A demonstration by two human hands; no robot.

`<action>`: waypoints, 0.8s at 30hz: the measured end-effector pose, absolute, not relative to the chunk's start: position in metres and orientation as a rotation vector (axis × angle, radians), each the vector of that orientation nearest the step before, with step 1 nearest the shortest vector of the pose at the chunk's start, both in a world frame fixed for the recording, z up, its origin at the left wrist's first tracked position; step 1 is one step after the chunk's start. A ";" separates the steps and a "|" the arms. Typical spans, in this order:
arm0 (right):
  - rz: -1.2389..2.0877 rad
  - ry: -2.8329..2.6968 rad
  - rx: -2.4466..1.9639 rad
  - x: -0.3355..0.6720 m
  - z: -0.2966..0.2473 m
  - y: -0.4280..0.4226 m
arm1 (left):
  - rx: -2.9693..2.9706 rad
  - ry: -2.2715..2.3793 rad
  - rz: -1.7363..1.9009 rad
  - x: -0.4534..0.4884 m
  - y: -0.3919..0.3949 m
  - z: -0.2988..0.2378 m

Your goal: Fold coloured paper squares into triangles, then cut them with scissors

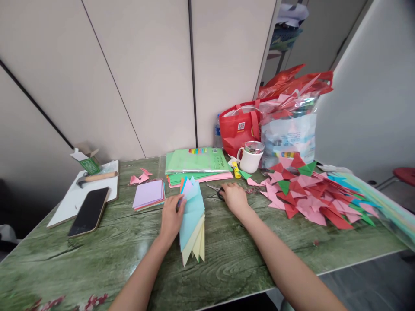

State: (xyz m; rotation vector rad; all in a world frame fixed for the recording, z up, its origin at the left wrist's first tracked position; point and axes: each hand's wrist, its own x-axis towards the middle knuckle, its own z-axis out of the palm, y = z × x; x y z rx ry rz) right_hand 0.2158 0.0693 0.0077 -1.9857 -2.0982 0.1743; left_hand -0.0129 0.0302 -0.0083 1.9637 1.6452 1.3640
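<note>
My left hand (171,216) is closed on the left edge of a stack of folded coloured paper (193,211), light blue on top with pale yellow points fanning out at the near end. To the right, my right hand (234,198) lies over the dark handles of a pair of scissors (214,188), fingers curled on them. The blades point left, towards the paper; most of the handles is hidden. Just left of my left hand sits a pile of square paper sheets (149,194), lilac on top.
Behind the hands lie green paper packs (194,162), a yellow glue stick (236,170) and a white mug (250,157). A heap of folded red and pink paper (304,190) spreads right, before a red bag (238,129). A phone (90,211) and hammer (97,177) lie left.
</note>
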 end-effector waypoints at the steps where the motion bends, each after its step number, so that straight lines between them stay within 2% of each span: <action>1: 0.209 -2.078 -1.980 0.216 0.007 0.069 | 1.976 1.660 1.347 -0.014 0.032 -0.011; 7: 0.490 -1.814 -1.827 0.219 0.004 0.073 | 1.991 1.790 1.243 -0.018 0.035 -0.019; 13: 0.893 -1.671 -1.315 0.208 0.025 0.070 | 2.013 1.907 0.950 -0.011 0.033 -0.019; 17: 1.057 -1.738 -1.022 0.188 0.042 0.033 | 1.969 1.979 0.668 -0.009 0.043 -0.012; 18: 1.092 -1.839 -0.834 0.182 0.044 0.021 | 1.945 1.988 0.600 -0.010 0.047 -0.009; 20: 1.011 -2.199 -0.582 0.171 0.045 -0.004 | 1.891 1.989 0.492 -0.011 0.057 -0.004; 24: 0.493 -2.829 -0.329 0.157 0.038 -0.034 | 1.794 1.955 0.394 -0.014 0.072 0.007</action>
